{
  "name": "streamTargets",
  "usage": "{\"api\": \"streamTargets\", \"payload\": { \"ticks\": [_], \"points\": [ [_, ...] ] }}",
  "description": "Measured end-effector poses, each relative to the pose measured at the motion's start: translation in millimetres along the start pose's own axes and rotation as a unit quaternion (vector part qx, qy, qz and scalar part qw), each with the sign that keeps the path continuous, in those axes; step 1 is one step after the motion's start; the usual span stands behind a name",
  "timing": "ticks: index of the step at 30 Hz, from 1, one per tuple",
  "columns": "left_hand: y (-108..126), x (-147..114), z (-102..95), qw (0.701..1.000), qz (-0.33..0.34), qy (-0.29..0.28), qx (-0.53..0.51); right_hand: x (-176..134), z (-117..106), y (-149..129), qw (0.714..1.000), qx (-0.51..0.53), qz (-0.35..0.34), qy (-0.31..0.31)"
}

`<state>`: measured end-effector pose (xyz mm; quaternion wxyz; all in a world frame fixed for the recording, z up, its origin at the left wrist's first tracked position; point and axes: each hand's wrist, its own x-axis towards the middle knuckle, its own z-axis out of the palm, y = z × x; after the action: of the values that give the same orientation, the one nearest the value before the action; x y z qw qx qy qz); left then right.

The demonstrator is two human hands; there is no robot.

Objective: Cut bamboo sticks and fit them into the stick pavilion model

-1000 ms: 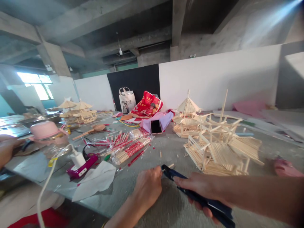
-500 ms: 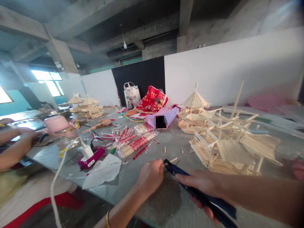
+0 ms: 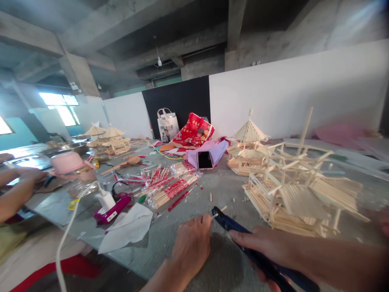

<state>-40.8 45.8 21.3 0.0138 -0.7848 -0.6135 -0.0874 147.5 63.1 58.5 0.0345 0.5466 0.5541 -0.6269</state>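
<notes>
Left hand (image 3: 191, 245) pinches a stick (image 3: 218, 212); right hand (image 3: 267, 245) grips blue cutters (image 3: 243, 239) (handles cut off).

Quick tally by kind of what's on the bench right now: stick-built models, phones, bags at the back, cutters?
Stick-built models: 4
Phones: 1
Bags: 2
Blue cutters: 1, held in right hand
Total: 8

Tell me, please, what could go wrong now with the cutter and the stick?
The left hand pinches the short stick close to the cutter tip, so the fingers might get nipped. The cut piece may fly off. The right hand works near the stick model and might knock it.
</notes>
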Motion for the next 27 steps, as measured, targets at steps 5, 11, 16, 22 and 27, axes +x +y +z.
{"api": "streamTargets", "payload": {
  "ticks": [5, 11, 16, 22, 27],
  "points": [
    [0.4, -1.1, 2.3, 1.000, 0.011, 0.019, -0.003, -5.7, -0.3, -2.0, 1.000, 0.030, 0.002, 0.009],
    [0.3, -1.7, 0.9, 1.000, 0.003, 0.012, -0.001, -3.1, 0.7, -1.4, 0.999, 0.025, 0.008, 0.035],
    [1.1, 0.0, -2.9, 1.000, -0.011, 0.006, -0.008, 0.9, -1.3, 2.2, 0.999, 0.011, -0.014, 0.027],
    [2.8, 1.3, -3.4, 0.999, -0.032, 0.021, -0.022, 1.7, -0.1, 0.8, 0.999, 0.011, -0.015, 0.028],
    [2.7, 0.7, -2.9, 0.998, -0.040, 0.032, -0.028, 2.3, -0.3, -2.7, 0.999, 0.001, 0.005, 0.043]
  ]
}}
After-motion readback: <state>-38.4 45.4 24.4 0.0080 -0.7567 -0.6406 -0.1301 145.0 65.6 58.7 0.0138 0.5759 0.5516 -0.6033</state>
